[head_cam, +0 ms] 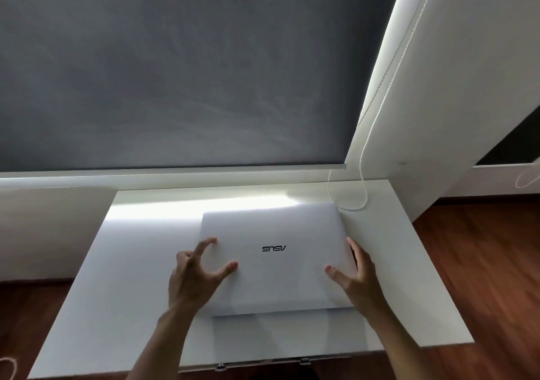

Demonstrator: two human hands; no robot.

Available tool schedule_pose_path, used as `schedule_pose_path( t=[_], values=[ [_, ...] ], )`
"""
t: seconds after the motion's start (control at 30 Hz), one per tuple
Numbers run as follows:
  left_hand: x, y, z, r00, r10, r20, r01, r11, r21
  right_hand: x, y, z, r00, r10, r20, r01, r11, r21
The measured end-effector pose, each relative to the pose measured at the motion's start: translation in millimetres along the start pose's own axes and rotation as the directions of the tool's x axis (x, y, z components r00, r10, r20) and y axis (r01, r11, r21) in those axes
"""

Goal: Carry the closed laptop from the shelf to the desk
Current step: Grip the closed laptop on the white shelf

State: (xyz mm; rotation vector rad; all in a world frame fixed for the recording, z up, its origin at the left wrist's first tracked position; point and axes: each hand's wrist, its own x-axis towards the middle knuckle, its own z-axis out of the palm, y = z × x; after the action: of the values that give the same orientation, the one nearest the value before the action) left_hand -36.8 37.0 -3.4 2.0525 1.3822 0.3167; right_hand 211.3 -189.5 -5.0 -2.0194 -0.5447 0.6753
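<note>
Below a matte grey roller blind [175,67], a smooth white rectangular desk [140,262] bears the closed, flat white laptop [277,277], the left hand [193,277] splayed with fingertips on its lid, the right hand [356,277] spread along its right edge.

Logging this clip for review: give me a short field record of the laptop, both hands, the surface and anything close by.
laptop: white laptop, closed, flat, logo upside down to the camera
surface: white desk
left hand: fingertips spread on the lid's left part
right hand: at the lid's right edge, thumb on top
nearby: blind cord looping down by the far right corner
backdrop: grey roller blind, lowered
</note>
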Motion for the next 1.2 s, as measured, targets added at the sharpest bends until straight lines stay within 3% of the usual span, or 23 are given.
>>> schedule_pose_path(
  t=[0.13,0.3,0.43,0.83,1.2],
  values=[
    [4.3,-7.6,-5.9,0.993,0.076,0.093,-0.052,0.970,-0.238,0.6,-10.6,-13.7,0.997,0.045,0.070,-0.059,0.974,0.219],
    [5.0,-21.2,-9.2,0.975,0.130,0.181,-0.067,0.945,-0.319,0.6,-13.5,-8.7,0.985,0.013,0.172,-0.036,0.991,0.131],
    [3.7,-30.7,-7.9,0.967,0.161,0.196,-0.091,0.941,-0.325,-5.6,-12.4,-4.4,0.988,0.011,0.151,-0.021,0.998,0.064],
    [-9.3,-39.6,-4.5,0.974,0.189,0.127,-0.135,0.929,-0.345,-13.6,-7.0,-3.8,0.991,-0.018,0.135,0.008,0.997,0.073],
    [-76.1,-30.3,7.5,0.999,0.010,-0.036,-0.022,0.937,-0.349,3.3,15.3,-19.2,0.944,-0.130,0.305,0.121,0.991,0.050]
  ],
)
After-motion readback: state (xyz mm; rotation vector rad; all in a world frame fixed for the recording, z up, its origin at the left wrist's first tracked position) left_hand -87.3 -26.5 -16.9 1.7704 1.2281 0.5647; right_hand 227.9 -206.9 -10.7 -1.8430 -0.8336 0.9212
